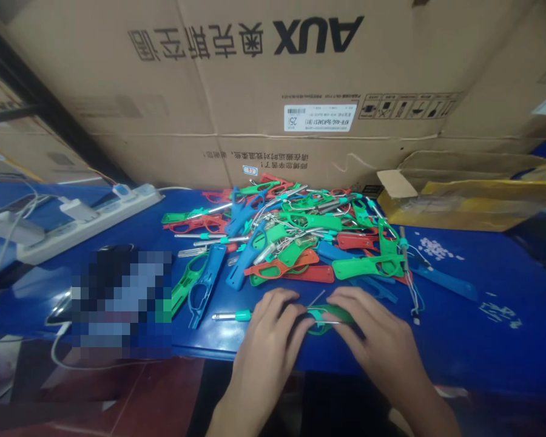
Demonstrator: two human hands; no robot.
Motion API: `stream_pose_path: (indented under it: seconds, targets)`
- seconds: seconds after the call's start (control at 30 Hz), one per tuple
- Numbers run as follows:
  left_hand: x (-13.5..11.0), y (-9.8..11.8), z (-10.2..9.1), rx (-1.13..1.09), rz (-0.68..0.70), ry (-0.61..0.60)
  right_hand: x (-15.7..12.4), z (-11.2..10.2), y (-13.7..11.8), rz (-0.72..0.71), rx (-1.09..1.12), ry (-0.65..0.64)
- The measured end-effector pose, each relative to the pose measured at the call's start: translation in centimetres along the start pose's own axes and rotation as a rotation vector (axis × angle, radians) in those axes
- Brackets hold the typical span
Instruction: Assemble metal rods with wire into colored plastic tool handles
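My left hand (268,331) and my right hand (368,334) meet at the front edge of a blue table (473,340). Both have their fingers curled onto one green plastic handle piece (330,317) that lies flat between them; a thin wire sticks up from it. A metal rod with a teal collar (232,316) lies just left of my left hand. Behind my hands spreads a pile of green, blue and red plastic handle pieces (291,243) mixed with rods and wires.
A large cardboard box (300,79) walls off the back. An open box with yellow wrapping (464,194) sits at the right. A white power strip (86,218) with cables lies at the left. Small white bits (434,247) are scattered on the right. A blurred patch covers the front left.
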State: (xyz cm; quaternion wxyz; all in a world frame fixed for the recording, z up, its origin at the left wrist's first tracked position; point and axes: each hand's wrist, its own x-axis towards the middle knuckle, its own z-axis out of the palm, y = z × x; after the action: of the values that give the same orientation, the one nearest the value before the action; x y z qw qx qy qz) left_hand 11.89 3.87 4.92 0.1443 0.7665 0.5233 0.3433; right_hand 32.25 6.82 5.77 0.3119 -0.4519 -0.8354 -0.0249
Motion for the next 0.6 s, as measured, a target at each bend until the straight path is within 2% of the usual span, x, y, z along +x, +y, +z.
stream_pose_path:
  seconds: [0.1, 0.2, 0.3, 0.6]
  targets:
    - [-0.1, 0.0, 0.1, -0.018, 0.011, 0.010, 0.4, 0.3, 0.3, 0.021, -0.055, 0.019]
    - [-0.1, -0.1, 0.2, -0.019, 0.018, 0.014, 1.0, 0.9, 0.3, -0.032, -0.061, -0.068]
    - [0.0, -0.3, 0.3, -0.014, 0.033, 0.025, 1.4, 1.2, 0.1, -0.024, -0.007, -0.115]
    - [0.1, -0.4, 0.5, 0.010, 0.043, 0.025, 0.7, 1.0, -0.1, 0.054, 0.197, -0.101]
